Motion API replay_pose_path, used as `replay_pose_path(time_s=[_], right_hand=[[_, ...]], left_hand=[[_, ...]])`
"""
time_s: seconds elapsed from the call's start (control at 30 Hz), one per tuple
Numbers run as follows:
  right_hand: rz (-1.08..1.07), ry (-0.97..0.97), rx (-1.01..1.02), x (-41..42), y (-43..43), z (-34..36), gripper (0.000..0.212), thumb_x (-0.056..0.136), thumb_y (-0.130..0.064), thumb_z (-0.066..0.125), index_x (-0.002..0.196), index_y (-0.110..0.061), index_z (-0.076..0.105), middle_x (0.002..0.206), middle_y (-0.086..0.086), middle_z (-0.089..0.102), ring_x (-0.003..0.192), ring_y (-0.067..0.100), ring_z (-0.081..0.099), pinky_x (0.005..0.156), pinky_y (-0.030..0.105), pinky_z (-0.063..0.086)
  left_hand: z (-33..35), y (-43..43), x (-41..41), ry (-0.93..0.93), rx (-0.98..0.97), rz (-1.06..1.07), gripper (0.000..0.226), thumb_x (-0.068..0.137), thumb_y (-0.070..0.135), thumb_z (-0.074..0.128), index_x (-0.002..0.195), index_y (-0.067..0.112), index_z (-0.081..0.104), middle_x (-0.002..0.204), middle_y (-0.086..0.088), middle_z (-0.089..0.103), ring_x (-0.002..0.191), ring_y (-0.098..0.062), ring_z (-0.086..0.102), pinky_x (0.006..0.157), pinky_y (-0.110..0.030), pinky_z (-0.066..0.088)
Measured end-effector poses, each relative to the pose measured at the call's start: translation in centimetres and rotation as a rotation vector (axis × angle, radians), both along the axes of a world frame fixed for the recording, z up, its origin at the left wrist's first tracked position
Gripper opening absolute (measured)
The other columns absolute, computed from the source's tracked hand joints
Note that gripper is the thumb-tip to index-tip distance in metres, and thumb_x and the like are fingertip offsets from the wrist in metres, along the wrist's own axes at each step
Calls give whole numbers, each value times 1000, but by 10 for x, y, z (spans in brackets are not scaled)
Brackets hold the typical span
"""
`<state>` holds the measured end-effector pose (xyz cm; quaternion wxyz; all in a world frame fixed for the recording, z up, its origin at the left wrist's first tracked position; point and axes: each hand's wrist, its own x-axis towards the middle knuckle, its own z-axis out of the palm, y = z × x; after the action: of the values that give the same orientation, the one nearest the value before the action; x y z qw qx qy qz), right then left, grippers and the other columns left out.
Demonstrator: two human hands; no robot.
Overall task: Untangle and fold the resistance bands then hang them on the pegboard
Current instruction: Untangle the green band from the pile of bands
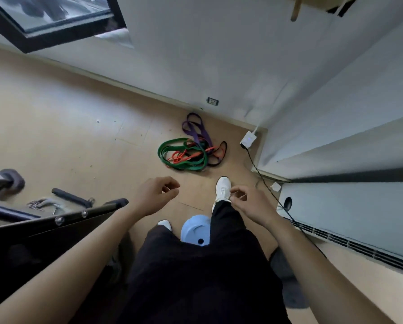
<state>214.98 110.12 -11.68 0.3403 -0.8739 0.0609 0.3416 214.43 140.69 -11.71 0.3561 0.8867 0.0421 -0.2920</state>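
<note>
On the tan wooden floor [55, 118], at the foot of the white wall [219, 54], lies the tangle of resistance bands [192, 150], and everything else is placed from that heap. A black padded gym frame [44, 230] stands well to its left, nearer the person. The heap is a knot of flat rubber loops: a wide green band [164, 152] coiled on its left side, a purple band [193, 129] trailing toward the wall, a black band [222, 153] on its right edge, and a thin orange band [180, 158] threaded through the middle.

The person's left hand [156, 195] hangs on the near side of the heap, apart from it, fingers loosely curled and holding nothing. The right hand [249, 202] is likewise slack and empty, near and right of the heap, over a white shoe [222, 187]. A small white power adapter [248, 137] sits just right of the heap.

The step in hand looks like the approach, since no band is lifted yet. The next move likely calls for bending down, taking one loop, probably the outer green one, and drawing it free without tightening the orange strand.
</note>
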Motion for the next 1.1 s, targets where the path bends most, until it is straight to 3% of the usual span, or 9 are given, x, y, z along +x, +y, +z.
replay_pose_path(time_s=[0.17, 0.37, 0.47, 0.57, 0.73, 0.83, 0.93, 1.1], right_hand=[[114, 47, 12, 90, -14, -56, 22, 90, -23, 66, 112, -25, 71, 93, -11, 67, 88, 11, 64, 88, 36, 54], [203, 89, -9, 164, 10, -142, 25, 91, -23, 64, 115, -23, 70, 101, -6, 69, 96, 15, 64, 79, 26, 46], [219, 111, -25, 185, 24, -217, 23, 92, -24, 63, 114, -26, 69, 100, -7, 68, 95, 13, 63, 74, 21, 45], [213, 116, -43, 201, 36, -310, 23, 90, -24, 65, 112, -25, 71, 100, -5, 70, 93, 14, 63, 86, 30, 51], [181, 112, -74, 225, 56, -467, 22, 89, -20, 65, 110, -21, 73, 96, -4, 72, 97, 18, 66, 89, 33, 53], [185, 95, -129, 244, 68, -550, 22, 88, -22, 67, 110, -22, 72, 99, -1, 72, 101, 23, 67, 89, 33, 52], [256, -8, -192, 270, 87, -614, 36, 90, -27, 69, 126, -19, 65, 120, 6, 66, 113, 27, 62, 95, 37, 50], [322, -299, -349, 302, 106, -678, 60, 91, -32, 71, 145, -20, 46, 134, 8, 47, 126, 30, 47, 101, 41, 45]], left_hand=[[-46, -28, 55, 43, 18, 29, 17, 94, 29, 64, 109, 24, 72, 88, 17, 65, 85, -8, 62, 80, -32, 50], [-138, -34, 103, 117, -42, 104, 29, 86, 43, 59, 107, 28, 72, 91, 17, 68, 88, -6, 64, 82, -29, 49], [-222, -21, 126, 131, -48, 77, 19, 93, 29, 64, 111, 25, 71, 91, 16, 67, 86, -3, 61, 77, -22, 46], [-313, 0, 156, 114, -46, 68, 19, 94, 23, 64, 112, 20, 70, 95, 11, 68, 84, -3, 61, 72, -14, 42], [-474, 29, 193, 115, -7, 60, 20, 92, 23, 66, 112, 20, 69, 101, 6, 71, 94, -15, 66, 82, -33, 51], [-558, 27, 213, 131, -18, 28, 27, 92, 24, 66, 119, 21, 69, 107, 5, 70, 100, -17, 66, 85, -33, 52], [-623, 15, 234, 42, -9, 61, 32, 91, 25, 66, 123, 20, 67, 109, 2, 72, 102, -19, 67, 80, -29, 49], [-697, -2, 266, -198, 63, 97, 45, 90, 27, 66, 134, 21, 59, 125, -1, 66, 115, -22, 62, 95, -37, 52]])
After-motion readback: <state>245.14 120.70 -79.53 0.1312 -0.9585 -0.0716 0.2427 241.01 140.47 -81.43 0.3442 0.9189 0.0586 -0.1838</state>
